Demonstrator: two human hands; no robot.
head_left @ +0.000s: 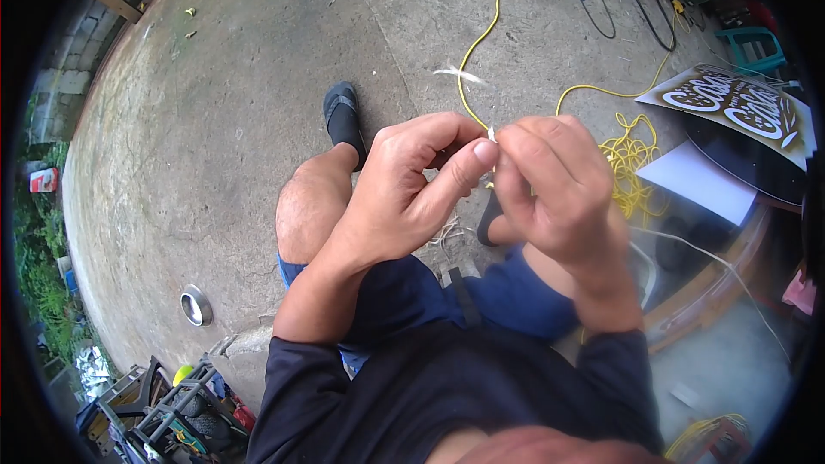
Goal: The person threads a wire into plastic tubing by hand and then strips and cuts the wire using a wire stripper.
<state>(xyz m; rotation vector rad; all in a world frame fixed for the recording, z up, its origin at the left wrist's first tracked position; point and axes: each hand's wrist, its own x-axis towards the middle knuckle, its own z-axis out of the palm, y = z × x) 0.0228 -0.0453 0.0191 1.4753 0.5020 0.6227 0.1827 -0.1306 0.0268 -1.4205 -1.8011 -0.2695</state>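
Note:
My left hand (pixel 421 185) and my right hand (pixel 554 180) meet at chest height over my lap. Thumb and fingers of each are pinched together around a small white strip-like piece (pixel 491 133). Most of that piece is hidden by the fingertips, so its exact kind cannot be made out. A thin yellowish bit (pixel 490 185) shows just below the fingertips. Beyond the hands, a yellow cord (pixel 483 37) runs across the concrete floor. A white wispy strip (pixel 460 76), somewhat blurred, appears near the cord.
Tangled yellow cord (pixel 634 163) lies on the floor to the right. Beside it are lettered sign panels (pixel 730 103) and a white sheet (pixel 700 180). A metal bowl (pixel 196 305) sits at left, and folded metal frames (pixel 163 404) stand lower left. A teal stool (pixel 752 50) is far right.

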